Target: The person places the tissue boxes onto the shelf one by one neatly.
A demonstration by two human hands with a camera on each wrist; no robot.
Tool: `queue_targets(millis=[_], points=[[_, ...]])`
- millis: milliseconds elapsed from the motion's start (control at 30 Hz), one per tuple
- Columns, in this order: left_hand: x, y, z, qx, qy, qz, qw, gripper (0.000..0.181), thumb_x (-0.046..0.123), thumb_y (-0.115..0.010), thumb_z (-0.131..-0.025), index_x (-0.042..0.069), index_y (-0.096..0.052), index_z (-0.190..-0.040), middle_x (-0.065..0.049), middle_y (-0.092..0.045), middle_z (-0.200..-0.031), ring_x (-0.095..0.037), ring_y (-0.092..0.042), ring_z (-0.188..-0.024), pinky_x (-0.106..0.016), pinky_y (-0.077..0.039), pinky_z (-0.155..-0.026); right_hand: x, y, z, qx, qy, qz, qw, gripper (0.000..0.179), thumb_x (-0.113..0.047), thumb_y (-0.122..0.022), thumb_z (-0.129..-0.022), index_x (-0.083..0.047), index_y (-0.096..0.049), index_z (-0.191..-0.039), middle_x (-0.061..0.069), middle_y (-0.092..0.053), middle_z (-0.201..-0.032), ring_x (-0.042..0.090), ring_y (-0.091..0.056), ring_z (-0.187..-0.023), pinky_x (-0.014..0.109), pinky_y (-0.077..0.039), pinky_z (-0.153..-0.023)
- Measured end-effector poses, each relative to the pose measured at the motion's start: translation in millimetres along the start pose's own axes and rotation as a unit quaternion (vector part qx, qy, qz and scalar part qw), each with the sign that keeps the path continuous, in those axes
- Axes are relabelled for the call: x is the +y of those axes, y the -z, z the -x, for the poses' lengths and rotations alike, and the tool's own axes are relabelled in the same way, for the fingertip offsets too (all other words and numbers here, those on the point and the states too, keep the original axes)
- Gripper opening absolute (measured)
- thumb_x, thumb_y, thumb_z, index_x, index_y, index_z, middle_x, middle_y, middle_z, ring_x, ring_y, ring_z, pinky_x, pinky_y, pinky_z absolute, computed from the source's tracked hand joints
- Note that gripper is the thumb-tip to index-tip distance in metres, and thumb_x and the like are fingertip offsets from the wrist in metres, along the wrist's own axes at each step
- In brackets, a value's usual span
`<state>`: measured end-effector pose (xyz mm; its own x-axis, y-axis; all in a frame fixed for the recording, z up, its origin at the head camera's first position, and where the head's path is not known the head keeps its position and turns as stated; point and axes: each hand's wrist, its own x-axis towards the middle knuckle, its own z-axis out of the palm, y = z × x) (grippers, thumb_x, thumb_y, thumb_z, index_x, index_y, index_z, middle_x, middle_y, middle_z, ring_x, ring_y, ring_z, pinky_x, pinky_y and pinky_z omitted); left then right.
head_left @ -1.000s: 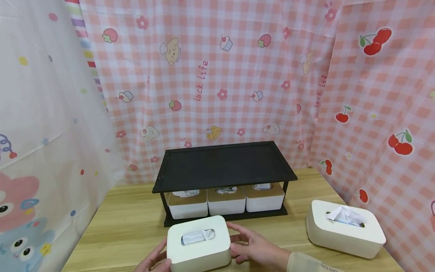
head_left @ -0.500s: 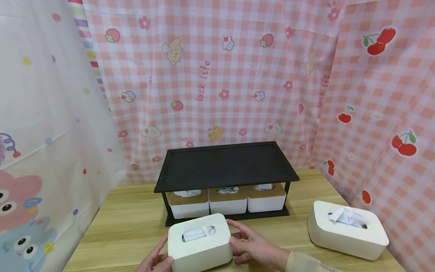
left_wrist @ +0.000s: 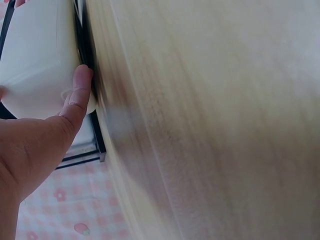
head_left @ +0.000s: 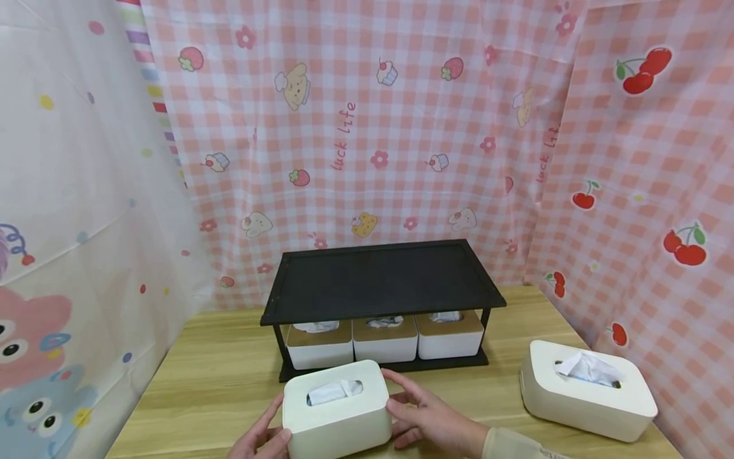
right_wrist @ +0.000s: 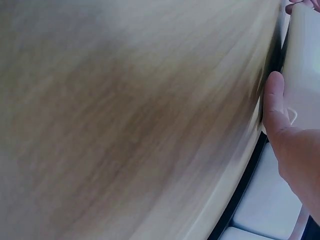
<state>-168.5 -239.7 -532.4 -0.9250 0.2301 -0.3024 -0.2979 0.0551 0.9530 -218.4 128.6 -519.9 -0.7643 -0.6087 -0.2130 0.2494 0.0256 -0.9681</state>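
Observation:
A white tissue box (head_left: 338,430) with an oval slot and a tissue showing in it is at the front middle, before the black rack. My left hand (head_left: 260,441) holds its left end, thumb at the near corner and fingers along the side. At the opposite end my right hand (head_left: 423,414) grips the box, index finger reaching toward the far corner and thumb on the end wall. In the left wrist view the left thumb presses the pale wall of the tissue box (left_wrist: 35,55). The right wrist view has the right thumb against the same tissue box (right_wrist: 306,65).
Behind the held box stands a low black rack (head_left: 378,280). On its lower shelf sit three brown-topped white tissue boxes (head_left: 385,349) side by side. Another white tissue box (head_left: 590,408) lies on the wooden table (head_left: 195,376) at right. Patterned curtains (head_left: 367,127) enclose the back and sides.
The head view has shifted slightly. The held box's far edge appears a little higher and closer to the rack, with both hands still at its ends.

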Motion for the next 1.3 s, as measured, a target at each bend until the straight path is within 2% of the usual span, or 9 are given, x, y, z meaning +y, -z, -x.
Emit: queue_targets(millis=[167,367,600,767,1067,1300], points=[[1.9,-1.3,1.1,0.020,0.011,0.000,0.9997,0.096,0.041,-0.070,-0.103,0.006,-0.010,-0.170,-0.041,-0.060,-0.134,-0.039,-0.076,-0.107,-0.059,-0.064,-0.087,-0.1,-2.4,0.6,0.004,0.008,0.011,0.9999,0.069,-0.040,-0.055,-0.112,-0.030,-0.021,-0.172,0.023,-0.050,-0.145,0.031,-0.074,-0.105,0.048,-0.064,-0.087],[2.4,-3.5,3.4,0.023,0.004,0.014,0.9996,0.093,0.036,-0.068,-0.105,0.005,-0.010,-0.171,-0.038,-0.062,-0.131,-0.040,-0.076,-0.106,-0.058,-0.064,-0.087,-3.0,-3.8,0.0,0.014,0.009,0.015,0.9997,0.069,-0.041,-0.057,-0.111,-0.029,-0.024,-0.171,0.024,-0.049,-0.149,0.030,-0.075,-0.102,0.046,-0.064,-0.085],[0.8,-4.1,4.5,0.041,0.007,-0.006,0.9991,0.092,0.037,-0.069,-0.104,0.004,-0.013,-0.170,-0.037,-0.066,-0.128,-0.040,-0.077,-0.103,-0.058,-0.064,-0.086,-0.6,-6.2,1.0,0.008,0.008,0.001,0.9999,0.069,-0.037,-0.058,-0.112,-0.028,-0.024,-0.172,0.023,-0.051,-0.147,0.029,-0.075,-0.100,0.044,-0.064,-0.083],[2.4,-6.9,6.6,0.048,0.000,0.006,0.9988,0.093,0.038,-0.071,-0.103,0.007,-0.015,-0.170,-0.035,-0.066,-0.126,-0.039,-0.077,-0.101,-0.055,-0.065,-0.085,-2.7,-6.8,0.4,0.017,0.008,0.004,0.9998,0.068,-0.039,-0.057,-0.112,-0.029,-0.026,-0.171,0.023,-0.051,-0.148,0.029,-0.075,-0.099,0.044,-0.065,-0.083],[6.6,-5.2,9.0,0.045,0.001,-0.008,0.9990,0.093,0.038,-0.070,-0.103,0.006,-0.014,-0.170,-0.026,-0.074,-0.119,-0.038,-0.079,-0.099,-0.054,-0.065,-0.085,-3.4,-8.5,0.3,0.014,0.011,0.006,0.9998,0.069,-0.039,-0.057,-0.112,-0.028,-0.024,-0.171,0.024,-0.052,-0.147,0.029,-0.074,-0.099,0.045,-0.065,-0.084],[6.8,-2.5,7.4,0.033,-0.002,-0.013,0.9994,0.091,0.035,-0.069,-0.104,0.005,-0.013,-0.170,-0.030,-0.072,-0.123,-0.038,-0.078,-0.099,-0.054,-0.065,-0.085,-3.9,-8.9,-0.2,0.015,0.012,0.003,0.9998,0.069,-0.039,-0.057,-0.112,-0.026,-0.025,-0.171,0.025,-0.051,-0.147,0.028,-0.073,-0.099,0.045,-0.064,-0.085]])
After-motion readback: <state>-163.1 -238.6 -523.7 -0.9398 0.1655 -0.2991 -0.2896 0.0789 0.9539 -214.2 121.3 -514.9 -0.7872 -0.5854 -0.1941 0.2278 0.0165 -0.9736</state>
